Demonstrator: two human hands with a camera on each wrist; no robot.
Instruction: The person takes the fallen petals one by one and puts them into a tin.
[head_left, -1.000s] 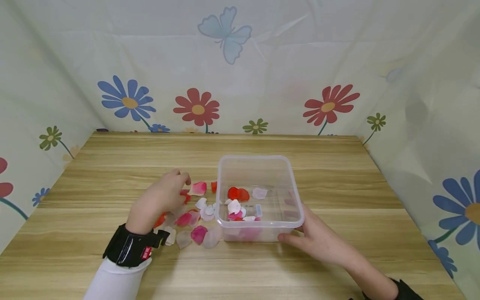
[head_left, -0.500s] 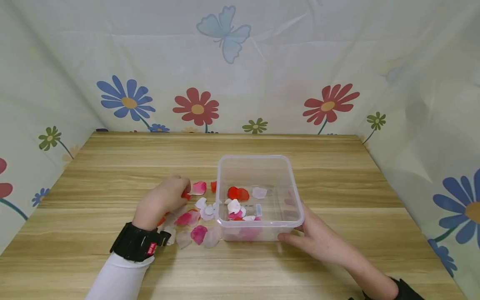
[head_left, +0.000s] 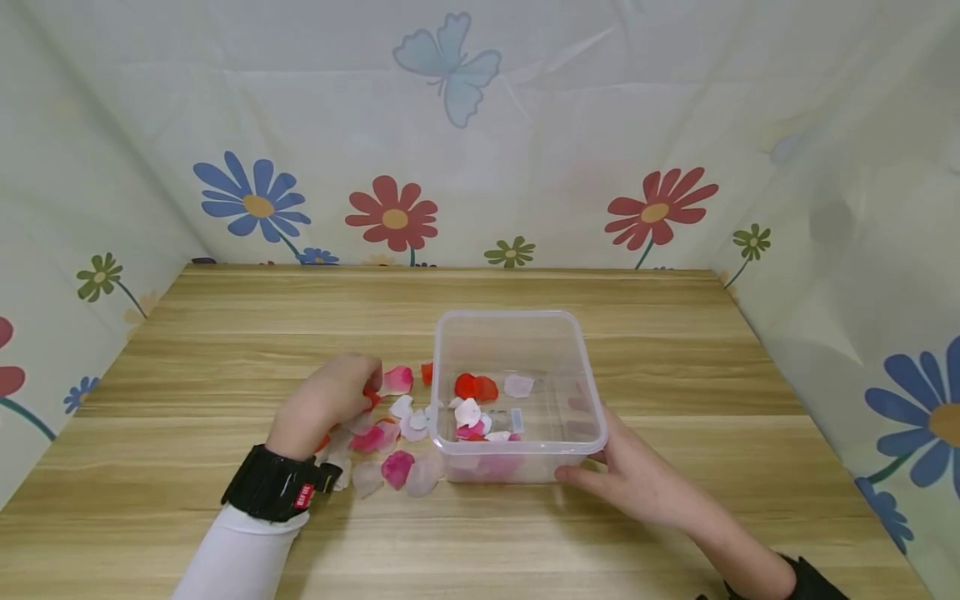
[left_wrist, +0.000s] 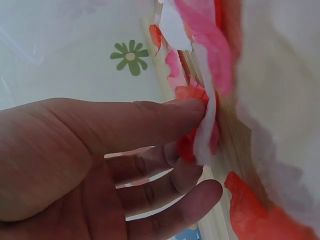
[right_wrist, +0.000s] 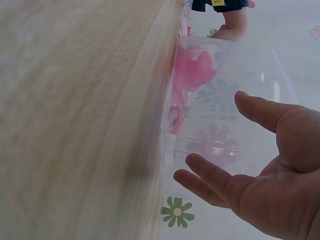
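Observation:
My left hand (head_left: 326, 400) is among loose artificial petals on the table, left of the box. In the left wrist view its thumb and fingertips pinch a red petal (left_wrist: 190, 92), partly hidden behind a white petal's edge (left_wrist: 204, 137). A clear plastic box (head_left: 517, 315), without a lid, holds several petals, including a red one (head_left: 486, 388) and a pale one (head_left: 519, 386). My right hand (head_left: 637, 475) rests at the box's near right corner, thumb by the front wall. The right wrist view shows its fingers spread and fairly straight against the box.
More petals lie between the left hand and the box, such as a pink-and-white one (head_left: 397, 380) and a deep pink one (head_left: 398, 469). The wooden table (head_left: 675, 333) is bordered by a flower-printed curtain (head_left: 562, 125) at the back and sides.
My left hand has moved slightly right and lowered onto the petals, its fingers closing on a red one. The right hand and the box stay in place.

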